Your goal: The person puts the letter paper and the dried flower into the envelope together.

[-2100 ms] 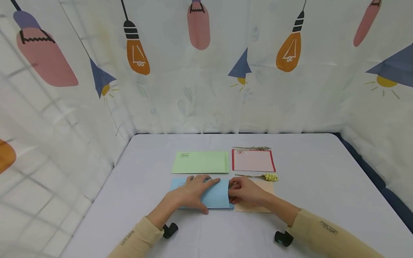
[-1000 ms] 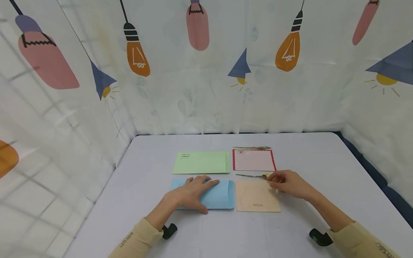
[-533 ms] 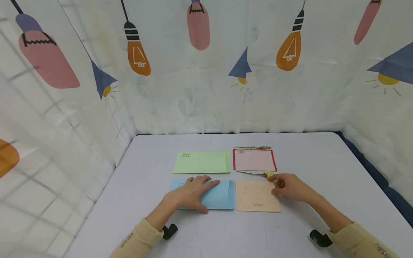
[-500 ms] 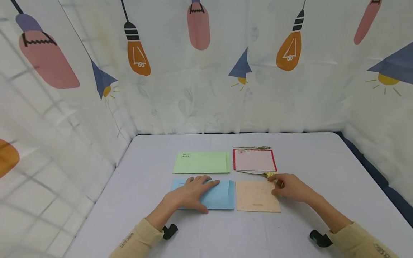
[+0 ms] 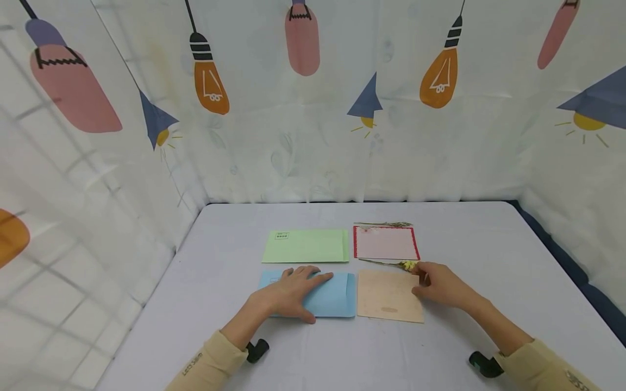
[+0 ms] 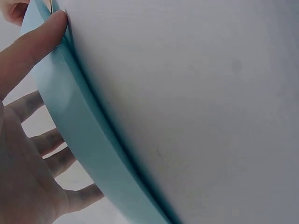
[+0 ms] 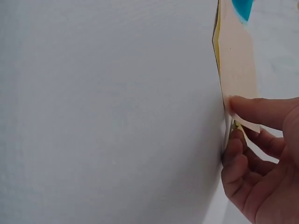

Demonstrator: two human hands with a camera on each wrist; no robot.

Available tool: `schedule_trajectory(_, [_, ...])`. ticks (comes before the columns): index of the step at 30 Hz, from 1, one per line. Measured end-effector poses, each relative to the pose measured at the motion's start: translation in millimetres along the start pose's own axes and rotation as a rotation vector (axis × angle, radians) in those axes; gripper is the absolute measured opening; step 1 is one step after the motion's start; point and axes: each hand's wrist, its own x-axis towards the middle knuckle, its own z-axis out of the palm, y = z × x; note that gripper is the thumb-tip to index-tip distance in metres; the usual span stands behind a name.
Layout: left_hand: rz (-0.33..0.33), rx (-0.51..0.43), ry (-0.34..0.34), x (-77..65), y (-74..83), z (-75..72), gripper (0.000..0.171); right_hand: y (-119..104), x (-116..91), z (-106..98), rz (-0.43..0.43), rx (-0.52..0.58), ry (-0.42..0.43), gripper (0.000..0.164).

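Note:
A blue envelope (image 5: pixel 327 296) lies crosswise on the white table, its flap at the right end. My left hand (image 5: pixel 292 292) rests on it with spread, straight fingers; in the left wrist view the thumb (image 6: pixel 35 49) reaches over the envelope's near edge. Right of the envelope is a beige card (image 5: pixel 388 296), slightly askew. My right hand (image 5: pixel 442 282) pinches this card by its right edge, thumb on top and curled fingers below, as the right wrist view shows. A yellowish layer (image 7: pixel 217 44) peeks out under the card there. Touching distance from the fingertips lies a yellow dried flower (image 5: pixel 407 265).
Behind the blue envelope lies a green envelope (image 5: pixel 305 247) with a small printed box. To its right is a pink card with a red border (image 5: pixel 386 244), a dried sprig (image 5: pixel 386 224) along its far edge. A patterned curtain (image 5: pixel 313 146) encloses the table.
My right hand has gone from the blue envelope's right end to the beige card's right edge and grips it. The card has just shifted and turned slightly. The left hand has stayed put.

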Motion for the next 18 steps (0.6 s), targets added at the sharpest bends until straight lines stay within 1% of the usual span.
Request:
schedule_trajectory(4, [-0.002, -0.01, -0.002, -0.9, -1.2, -1.1, 0.1, 1.9, -1.4, -1.3, 0.032, 0.084, 0.024, 0.016])
schedule_trajectory(7, [-0.008, -0.011, -0.002, -1.6, -2.5, -1.8, 0.1, 4.5, -1.0, -3.8, 0.056, 0.154, 0.047, 0.014])
schedule_trajectory(14, [-0.01, -0.035, -0.001, -2.3, -4.8, -2.2, 0.098, 8.1, -0.7, -13.0, 0.104, 0.403, 0.086, 0.03])
schedule_trajectory(18, [-0.011, -0.026, -0.001, -1.9, -6.1, -1.2, 0.098, 12.1, 0.0, -16.8, 0.111, 0.508, 0.105, 0.036])
